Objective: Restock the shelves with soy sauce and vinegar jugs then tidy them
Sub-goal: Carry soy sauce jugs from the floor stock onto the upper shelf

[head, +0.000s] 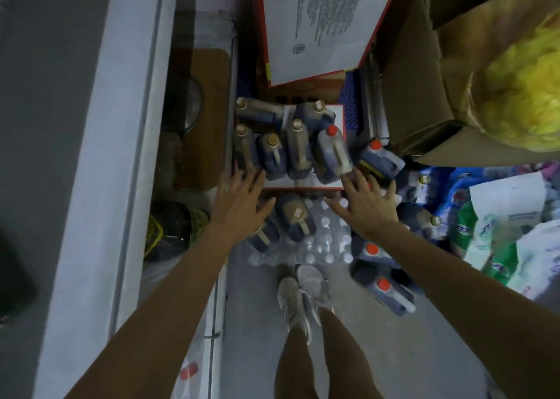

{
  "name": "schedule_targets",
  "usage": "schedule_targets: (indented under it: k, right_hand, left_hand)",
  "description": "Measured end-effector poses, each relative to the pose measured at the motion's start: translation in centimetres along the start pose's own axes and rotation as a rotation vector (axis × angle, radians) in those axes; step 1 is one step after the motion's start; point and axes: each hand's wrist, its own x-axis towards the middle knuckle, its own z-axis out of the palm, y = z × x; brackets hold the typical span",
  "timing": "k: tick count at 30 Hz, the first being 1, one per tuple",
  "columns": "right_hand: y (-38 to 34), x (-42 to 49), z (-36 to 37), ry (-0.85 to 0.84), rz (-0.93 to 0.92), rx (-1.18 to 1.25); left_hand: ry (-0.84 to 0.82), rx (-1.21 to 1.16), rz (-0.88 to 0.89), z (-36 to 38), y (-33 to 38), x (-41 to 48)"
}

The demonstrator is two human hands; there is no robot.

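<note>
Left hand [239, 200]: fingers straight and spread, gripping nothing; fingertips at the near left corner of the red-edged carton [303, 185], just beside the leftmost jug; contact cannot be told.

Right hand [368, 201]: fingers likewise spread and empty; forefinger reaching to the handle end of the red-capped jug [331, 153] at the carton's right side.

Carton contents: five tan-capped jugs [298, 150] of dark liquid, lying on their sides, packed close and touching, caps pointing away from the person; the red-capped jug lies among them, tilted.

Outside the carton, right: a second red-capped jug [380, 159] leaning against the carton's edge; two more tan-capped ones just beyond the right hand; two floor jugs [381, 292] with red caps near the right forearm.

Below the hands: a wrapped pack of water bottles [321, 244] on the floor, with two dark jugs lying on its left part, one partly under the left wrist.

Surroundings: a large flap with printed text [318, 26] beyond the carton; a brown cardboard box [418, 80] to the right, a yellow bag [521, 89] on it; bagged goods [491, 232] at the far right; a white cabinet [100, 186] along the left; the person's shoes [303, 295] on the grey floor.
</note>
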Motion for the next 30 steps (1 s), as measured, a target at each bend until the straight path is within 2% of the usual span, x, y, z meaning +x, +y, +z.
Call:
schedule_targets:
  k: [5,10,15,17,21,25,30]
  right_hand:
    - [-0.7,1.2,4.8,-0.012,0.018,0.024]
    - [-2.8,1.3,10.0,-0.037,0.037,0.203]
    - [-4.9,1.8,14.2,-0.101,0.084,0.708]
    - [-5.3,2.2,15.4,-0.105,0.097,0.824]
    - [-5.3,3.3,16.5,-0.09,0.133,0.869]
    - [-4.2,4.3,17.2,-0.076,0.016,0.777]
    - [-2.0,5.6,17.3,-0.055,0.076,1.039]
  left_hand:
    - [-0.158,-0.025,0.109,3.9,-0.2,1.7]
    - [-0.137,0.029,0.129,7.0,-0.2,3.1]
    - [-0.168,0.047,0.128,10.4,0.1,4.7]
    - [-0.172,0.067,0.14,10.9,0.5,5.2]
    - [-0.253,-0.021,0.164,11.0,1.0,5.9]
    - [-0.299,-0.057,0.189,11.1,1.2,7.0]
    - [-0.334,-0.25,0.214,12.6,2.2,10.6]
